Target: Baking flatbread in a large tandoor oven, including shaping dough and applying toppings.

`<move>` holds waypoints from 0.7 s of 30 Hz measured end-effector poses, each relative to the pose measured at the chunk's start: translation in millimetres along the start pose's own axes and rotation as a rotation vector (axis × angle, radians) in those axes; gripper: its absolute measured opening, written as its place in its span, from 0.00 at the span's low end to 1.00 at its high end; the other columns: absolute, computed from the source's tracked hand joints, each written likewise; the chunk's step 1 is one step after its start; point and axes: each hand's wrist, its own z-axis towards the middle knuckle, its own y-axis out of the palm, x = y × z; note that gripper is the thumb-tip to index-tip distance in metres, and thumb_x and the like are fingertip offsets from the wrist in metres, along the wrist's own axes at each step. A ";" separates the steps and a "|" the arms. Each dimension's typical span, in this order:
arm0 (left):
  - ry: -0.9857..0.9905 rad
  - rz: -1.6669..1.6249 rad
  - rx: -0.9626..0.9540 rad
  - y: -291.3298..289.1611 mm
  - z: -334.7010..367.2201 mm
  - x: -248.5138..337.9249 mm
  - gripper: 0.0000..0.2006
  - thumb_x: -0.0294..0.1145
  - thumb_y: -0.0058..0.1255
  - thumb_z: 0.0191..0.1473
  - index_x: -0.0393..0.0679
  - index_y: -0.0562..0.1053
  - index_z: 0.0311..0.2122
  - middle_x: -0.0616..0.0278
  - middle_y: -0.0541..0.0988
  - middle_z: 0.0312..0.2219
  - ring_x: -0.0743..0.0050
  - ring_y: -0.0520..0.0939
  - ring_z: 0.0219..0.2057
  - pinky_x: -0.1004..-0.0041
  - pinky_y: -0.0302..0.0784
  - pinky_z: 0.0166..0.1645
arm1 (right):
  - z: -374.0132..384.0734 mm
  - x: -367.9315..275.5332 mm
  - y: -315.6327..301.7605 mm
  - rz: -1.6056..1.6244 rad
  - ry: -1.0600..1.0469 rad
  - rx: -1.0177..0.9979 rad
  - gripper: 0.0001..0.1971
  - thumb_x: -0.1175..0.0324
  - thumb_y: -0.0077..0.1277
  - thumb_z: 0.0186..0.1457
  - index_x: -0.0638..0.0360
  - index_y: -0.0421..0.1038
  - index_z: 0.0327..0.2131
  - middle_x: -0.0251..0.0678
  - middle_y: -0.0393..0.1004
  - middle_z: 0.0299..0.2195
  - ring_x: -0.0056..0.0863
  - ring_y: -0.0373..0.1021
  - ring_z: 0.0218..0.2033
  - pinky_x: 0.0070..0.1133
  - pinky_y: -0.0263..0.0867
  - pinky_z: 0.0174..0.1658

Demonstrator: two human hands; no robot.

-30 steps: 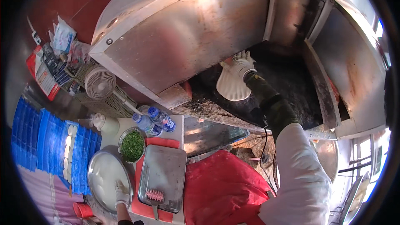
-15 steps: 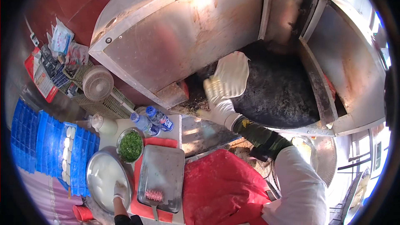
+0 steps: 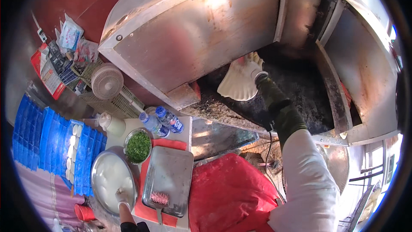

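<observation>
A pale, stretched sheet of dough lies on the black cooking surface inside a metal-walled oven. My right hand, in a pale work glove with a camouflage sleeve above it, rests on the dough's far right part, fingers stretched out. Lower left, my left hand looks white-covered and reaches over the near right side of a large steel basin. Whitish contents fill that basin. The left fingers are small and blend into the white, so their pose is unclear.
Beside the basin are a bowl of chopped greens, a metal tray with a pink-bristled brush, and bottles. Blue trays stack at left near a fan. The oven's metal wall rises beyond the dough.
My right hand has moved from the dough's near left edge to its far right part. The dough's shape has changed, now wider toward the near side. My left hand stays at the basin.
</observation>
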 end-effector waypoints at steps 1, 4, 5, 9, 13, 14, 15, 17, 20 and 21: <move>-0.012 -0.061 -0.049 -6.0 -12.9 11.1 0.03 0.26 0.46 0.51 0.47 0.71 0.32 0.68 0.73 0.22 0.73 0.73 0.21 0.75 0.70 0.24 | 8.8 4.7 -8.0 0.253 0.041 0.062 0.42 0.46 0.50 0.45 0.65 0.51 0.57 0.55 0.48 0.59 0.49 0.41 0.62 0.33 0.42 0.62; -0.203 -0.634 0.013 -24.7 -58.5 49.9 0.07 0.33 0.49 0.53 0.48 0.71 0.38 0.65 0.75 0.30 0.72 0.75 0.28 0.73 0.73 0.31 | -22.0 -5.6 -33.0 0.381 0.048 0.114 0.30 0.52 0.48 0.48 0.63 0.61 0.51 0.51 0.63 0.50 0.49 0.58 0.53 0.34 0.53 0.55; -0.366 -1.146 0.126 -27.6 -68.1 57.3 0.12 0.37 0.52 0.53 0.48 0.72 0.42 0.62 0.78 0.35 0.70 0.77 0.34 0.69 0.78 0.38 | -51.4 -13.2 -36.4 0.309 -0.063 0.004 0.24 0.56 0.46 0.50 0.64 0.64 0.46 0.49 0.67 0.42 0.50 0.62 0.47 0.35 0.56 0.53; -0.076 -1.281 0.223 -70.3 -96.9 37.8 0.16 0.36 0.53 0.53 0.48 0.70 0.46 0.64 0.76 0.39 0.68 0.76 0.40 0.70 0.75 0.46 | -168.8 -64.2 -59.3 0.200 -0.433 0.104 0.24 0.60 0.47 0.49 0.70 0.63 0.46 0.60 0.63 0.44 0.53 0.63 0.44 0.39 0.58 0.50; 0.313 -1.410 -0.607 -65.2 -109.9 99.1 0.24 0.47 0.49 0.54 0.48 0.64 0.53 0.64 0.72 0.46 0.69 0.73 0.46 0.71 0.69 0.52 | -151.0 -72.7 -54.6 0.331 -0.449 0.315 0.22 0.63 0.49 0.50 0.65 0.63 0.46 0.54 0.65 0.42 0.52 0.64 0.42 0.39 0.61 0.44; 0.094 -1.198 0.210 -51.2 -113.2 115.5 0.25 0.50 0.46 0.55 0.46 0.64 0.53 0.66 0.70 0.49 0.73 0.70 0.49 0.72 0.66 0.53 | -142.2 -68.9 -41.8 0.228 -0.412 0.106 0.19 0.61 0.47 0.52 0.62 0.64 0.45 0.52 0.66 0.40 0.49 0.65 0.40 0.38 0.61 0.43; 0.261 -1.128 -0.039 -88.3 -107.6 75.5 0.28 0.53 0.45 0.54 0.48 0.62 0.55 0.67 0.68 0.51 0.72 0.68 0.51 0.68 0.64 0.55 | -142.7 -86.8 -40.3 0.116 -0.396 0.015 0.17 0.60 0.44 0.54 0.60 0.65 0.43 0.49 0.67 0.39 0.46 0.65 0.38 0.37 0.62 0.42; -0.023 -1.166 0.238 -12.8 -119.8 177.1 0.29 0.52 0.45 0.54 0.46 0.60 0.56 0.59 0.67 0.52 0.64 0.67 0.53 0.61 0.61 0.58 | -130.6 -58.0 -16.9 -0.045 -0.536 0.100 0.15 0.65 0.44 0.51 0.61 0.67 0.41 0.48 0.67 0.38 0.45 0.65 0.40 0.37 0.60 0.44; -0.185 -1.292 -0.118 30.8 -146.5 224.9 0.27 0.46 0.44 0.57 0.39 0.60 0.56 0.52 0.68 0.50 0.58 0.71 0.50 0.59 0.69 0.54 | -161.7 -146.8 -85.3 0.278 -0.546 0.115 0.17 0.70 0.46 0.48 0.64 0.66 0.43 0.48 0.67 0.41 0.46 0.63 0.43 0.36 0.59 0.47; -0.164 -1.291 -0.244 63.6 -146.3 216.6 0.26 0.44 0.45 0.57 0.36 0.60 0.55 0.50 0.68 0.50 0.57 0.71 0.51 0.59 0.69 0.54 | -171.2 -169.7 -93.0 0.340 -0.594 -0.056 0.18 0.70 0.46 0.48 0.65 0.65 0.45 0.48 0.66 0.42 0.45 0.63 0.43 0.36 0.59 0.48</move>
